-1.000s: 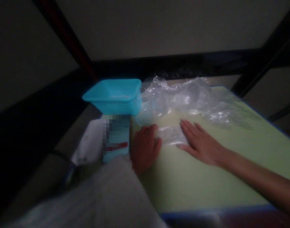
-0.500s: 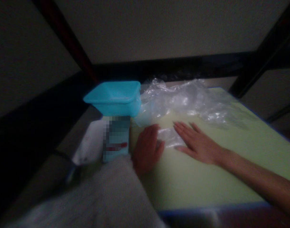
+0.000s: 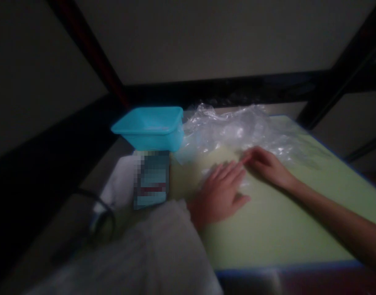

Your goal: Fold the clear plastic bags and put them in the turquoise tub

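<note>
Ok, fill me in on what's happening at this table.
A person works with both bare hands on a pale green table in dim light. The left hand lies flat, palm down. The right hand, fingers curled, touches the near edge of a crumpled clear plastic sheet; whether it grips is unclear. A turquoise tub stands left of the plastic.

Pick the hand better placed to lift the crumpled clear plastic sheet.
Right, probably. The right hand, fingers curled, reaches the near edge of the crumpled clear plastic sheet; the left hand lies flat, short of it, on the pale green tabletop.
</note>
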`<state>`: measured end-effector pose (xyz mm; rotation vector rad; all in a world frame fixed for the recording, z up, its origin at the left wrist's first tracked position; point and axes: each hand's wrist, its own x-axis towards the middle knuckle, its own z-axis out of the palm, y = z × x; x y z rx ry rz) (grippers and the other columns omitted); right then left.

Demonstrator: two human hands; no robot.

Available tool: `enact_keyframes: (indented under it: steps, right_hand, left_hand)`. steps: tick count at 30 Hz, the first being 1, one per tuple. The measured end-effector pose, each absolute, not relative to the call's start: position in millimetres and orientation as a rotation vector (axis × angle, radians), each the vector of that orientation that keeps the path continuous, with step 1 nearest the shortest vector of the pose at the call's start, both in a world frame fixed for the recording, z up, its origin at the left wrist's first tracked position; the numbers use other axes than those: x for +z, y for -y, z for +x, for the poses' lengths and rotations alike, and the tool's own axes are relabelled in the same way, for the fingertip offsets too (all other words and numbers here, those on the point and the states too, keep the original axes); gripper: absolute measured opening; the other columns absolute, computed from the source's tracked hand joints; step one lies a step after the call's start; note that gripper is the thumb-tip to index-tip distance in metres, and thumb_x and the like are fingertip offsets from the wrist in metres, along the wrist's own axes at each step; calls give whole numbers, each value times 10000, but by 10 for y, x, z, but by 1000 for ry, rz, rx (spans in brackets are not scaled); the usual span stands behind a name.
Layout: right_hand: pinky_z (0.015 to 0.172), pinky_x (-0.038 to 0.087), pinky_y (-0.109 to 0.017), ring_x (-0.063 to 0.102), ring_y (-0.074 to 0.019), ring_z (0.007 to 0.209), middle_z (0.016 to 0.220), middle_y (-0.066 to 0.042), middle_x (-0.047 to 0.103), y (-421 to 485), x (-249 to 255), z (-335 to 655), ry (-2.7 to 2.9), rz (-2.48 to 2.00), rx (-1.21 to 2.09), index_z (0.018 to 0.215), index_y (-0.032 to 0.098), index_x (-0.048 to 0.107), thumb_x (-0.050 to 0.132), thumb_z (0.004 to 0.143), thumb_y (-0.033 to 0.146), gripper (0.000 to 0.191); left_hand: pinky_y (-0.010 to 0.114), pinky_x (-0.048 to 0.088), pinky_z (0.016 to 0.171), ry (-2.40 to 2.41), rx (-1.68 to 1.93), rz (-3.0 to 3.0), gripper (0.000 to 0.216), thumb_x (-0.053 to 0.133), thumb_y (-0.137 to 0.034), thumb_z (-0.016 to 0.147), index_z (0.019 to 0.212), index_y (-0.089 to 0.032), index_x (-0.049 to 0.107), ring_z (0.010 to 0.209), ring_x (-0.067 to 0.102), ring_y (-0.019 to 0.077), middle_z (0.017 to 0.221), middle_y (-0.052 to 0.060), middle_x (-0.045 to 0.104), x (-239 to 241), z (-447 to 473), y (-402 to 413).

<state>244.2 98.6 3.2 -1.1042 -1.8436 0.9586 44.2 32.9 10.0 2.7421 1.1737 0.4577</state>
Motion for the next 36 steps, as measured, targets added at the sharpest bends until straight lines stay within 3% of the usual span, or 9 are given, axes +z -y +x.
enact_keyframes:
  steps: [12, 17, 23, 29, 36]
  right_hand:
    - [631, 489, -325, 619, -173, 673, 757, -31, 677, -1002, -6, 2405, 1711, -1059, 1114, 965, 205, 474, 556, 746, 244, 237]
    - [543, 465, -280, 634, -170, 638, 839, -59, 714, -997, -4, 2422, 1731, -1079, 1162, 1042, 191, 478, 574, 718, 230, 340]
    - [622, 514, -309, 676, -190, 716, 916, -77, 733, -952, 30, 2460, 2054, -1098, 894, 1209, 164, 491, 491, 759, 145, 451]
    - [768, 522, -368, 661, -241, 896, 994, -117, 708, -926, 132, 2512, 2521, -969, 283, 1317, 110, 469, 451, 810, 129, 507]
    - [775, 530, -361, 655, -235, 898, 986, -120, 711, -912, 138, 2502, 2553, -939, 205, 1295, 97, 483, 464, 826, 121, 469]
  left_hand:
    - [481, 170, 1151, -1352, 345, 2683, 635, 430, -473, 923, 1422, -101, 302, 1427, 170, 287, 1531, 169, 231, -4, 441, -313]
    - [482, 160, 1156, -1391, 309, 2679, 629, 423, -464, 929, 1432, -109, 297, 1426, 171, 290, 1533, 161, 232, 5, 450, -297]
    - [480, 153, 1159, -1410, 269, 2666, 620, 403, -469, 935, 1437, -120, 300, 1423, 182, 291, 1535, 149, 234, 24, 455, -279]
    - [490, 177, 1150, -1429, 290, 2670, 597, 388, -474, 941, 1422, -125, 335, 1418, 202, 292, 1527, 146, 259, 35, 451, -265]
    - [514, 206, 1133, -1513, 279, 2658, 598, 408, -486, 932, 1404, -121, 372, 1407, 229, 315, 1523, 155, 262, 42, 464, -218]
